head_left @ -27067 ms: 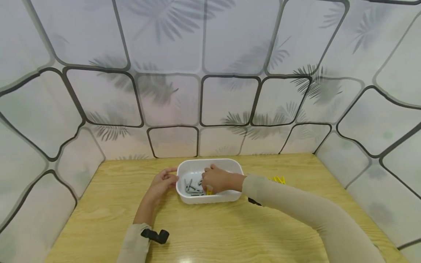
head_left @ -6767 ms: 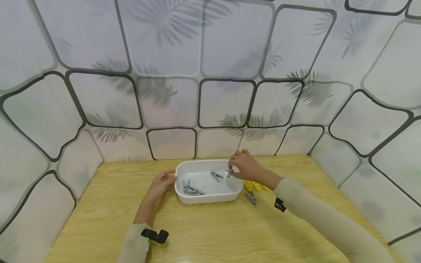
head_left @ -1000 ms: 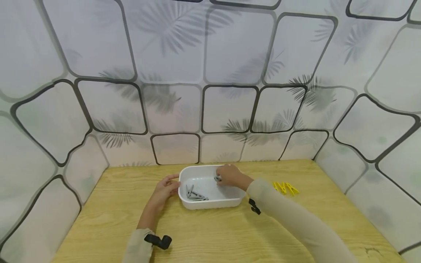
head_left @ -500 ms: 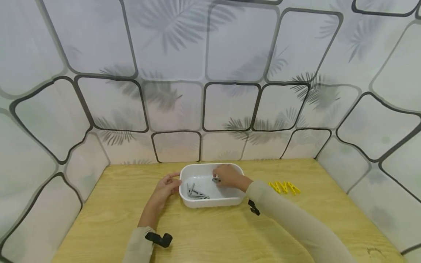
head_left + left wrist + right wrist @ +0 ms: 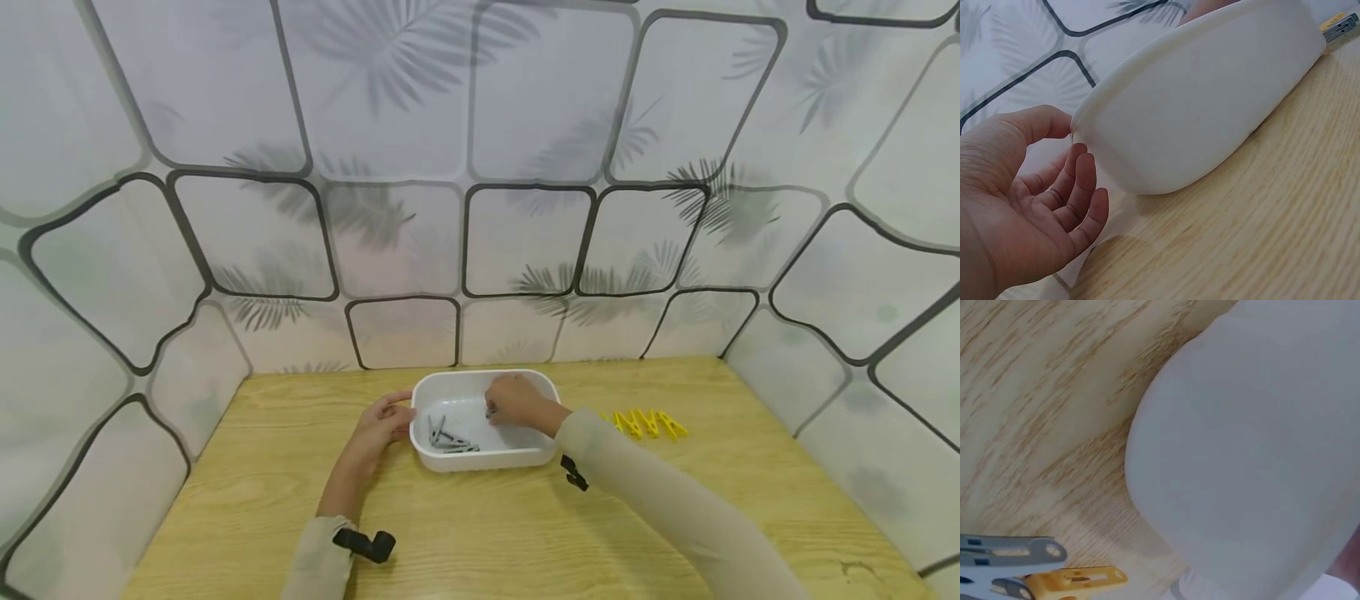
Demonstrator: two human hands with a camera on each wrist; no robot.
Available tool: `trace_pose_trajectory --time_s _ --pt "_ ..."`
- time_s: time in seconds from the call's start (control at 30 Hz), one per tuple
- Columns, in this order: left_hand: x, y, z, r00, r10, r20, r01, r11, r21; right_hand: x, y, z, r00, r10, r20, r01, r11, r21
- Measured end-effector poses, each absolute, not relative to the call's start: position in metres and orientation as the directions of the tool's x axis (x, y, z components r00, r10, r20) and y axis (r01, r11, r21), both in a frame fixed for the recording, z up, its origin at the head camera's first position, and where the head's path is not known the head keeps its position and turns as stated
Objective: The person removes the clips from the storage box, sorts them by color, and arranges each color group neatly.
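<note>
A white plastic tub (image 5: 487, 460) sits on the wooden table. My left hand (image 5: 377, 427) holds its left end; in the left wrist view the thumb and a fingertip meet the tub's rim (image 5: 1079, 115). Inside the tub, my right hand (image 5: 517, 402) pinches a small grey clothespin (image 5: 491, 410), mostly hidden by the fingers. Several grey clothespins (image 5: 450, 442) lie in the tub's left front corner. To the right of the tub, several yellow clothespins (image 5: 648, 423) stand in a row, partly hidden by my right sleeve.
Close by the tub's right end, the right wrist view shows grey clothespins (image 5: 1010, 553) and a yellow clothespin (image 5: 1079, 581) on the table. The wooden tabletop (image 5: 465, 533) spreads in front of the tub. A patterned wall (image 5: 405, 333) closes off the back and sides.
Earlier a yellow clothespin lay in the tub and more grey ones at its right; those have left the bottom. Lately my right hand shifts only slightly, turning the grey clothespin. My left hand stays.
</note>
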State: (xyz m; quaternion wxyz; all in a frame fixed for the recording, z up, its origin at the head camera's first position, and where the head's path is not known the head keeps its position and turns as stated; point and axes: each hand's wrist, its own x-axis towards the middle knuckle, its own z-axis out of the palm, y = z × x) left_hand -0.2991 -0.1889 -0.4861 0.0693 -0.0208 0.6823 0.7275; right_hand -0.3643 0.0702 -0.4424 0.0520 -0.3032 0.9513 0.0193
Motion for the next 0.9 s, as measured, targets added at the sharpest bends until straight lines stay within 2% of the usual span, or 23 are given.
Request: trace_pose_trajectory --time_s 0.23,0.5,0.9 --pt "-0.302 -0.188 -0.486 -0.990 0.064 -0.129 -0.133 -0.066 0.989 -0.364 0.071 -0.438 -0.793 -0.607 -0.057 -0.608 0.794 0.012" --pt "-0.302 -0.188 -0.489 -0.989 0.079 -0.127 -0.134 -0.080 0.988 -0.362 0.077 -0.429 -0.782 -0.619 -0.070 -0.618 0.785 -0.042" --pt "-0.302 -0.189 -0.489 -0.989 0.067 -0.135 -0.139 -0.069 0.988 -0.356 0.093 -0.420 -0.737 -0.675 -0.023 -0.675 0.737 0.034"
